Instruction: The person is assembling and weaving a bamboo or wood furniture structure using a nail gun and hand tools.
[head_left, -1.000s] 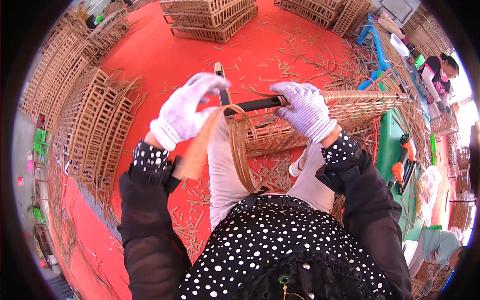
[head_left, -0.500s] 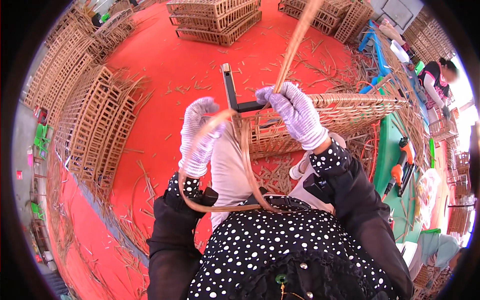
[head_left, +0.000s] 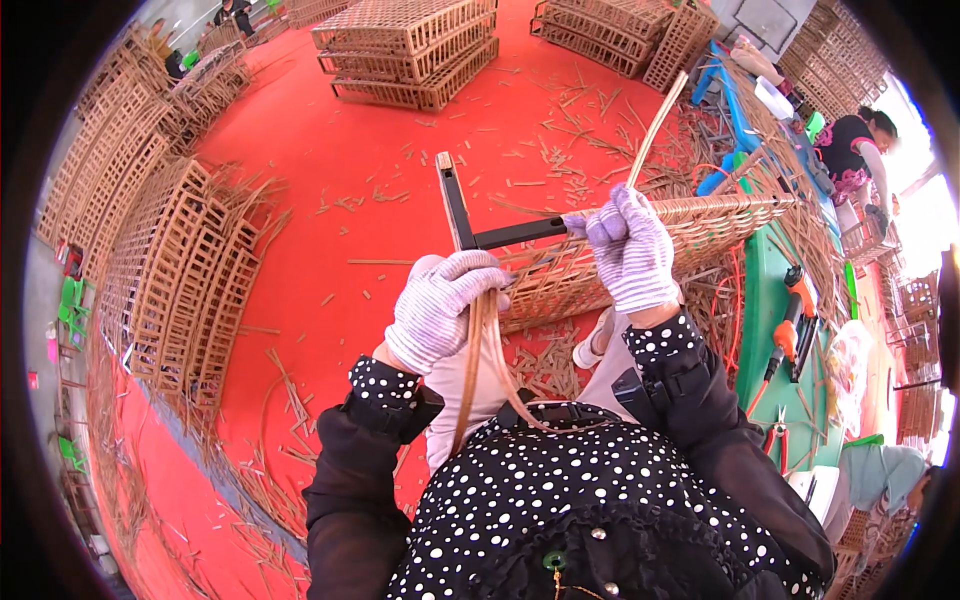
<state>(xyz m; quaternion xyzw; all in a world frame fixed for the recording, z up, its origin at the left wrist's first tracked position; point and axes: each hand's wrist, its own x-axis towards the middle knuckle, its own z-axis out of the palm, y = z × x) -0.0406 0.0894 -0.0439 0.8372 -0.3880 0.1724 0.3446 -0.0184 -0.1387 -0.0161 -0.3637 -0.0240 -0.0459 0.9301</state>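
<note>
A half-woven rattan panel lies across my lap, with a dark metal frame sticking out at its left end. My left hand, in a striped white-and-purple glove, is closed at the frame's corner around a flat tan rattan strip. That strip hangs down in a loop toward my waist. My right hand, gloved alike, has its fingers pinched together at the panel's top edge. From those fingers a strip end sticks up and away. The fingertips of my right hand partly hide the end of the dark bar.
Stacked woven panels stand at left; more stacks sit at the back. Strip scraps litter the red floor. On a green table at right lie an orange-and-black power tool and red-handled pliers. A co-worker bends over at far right.
My left hand has moved from a raised spot to the frame's corner and closed on the strip. The strip in my right hand now sticks up shorter, and the big loop is drawn in.
</note>
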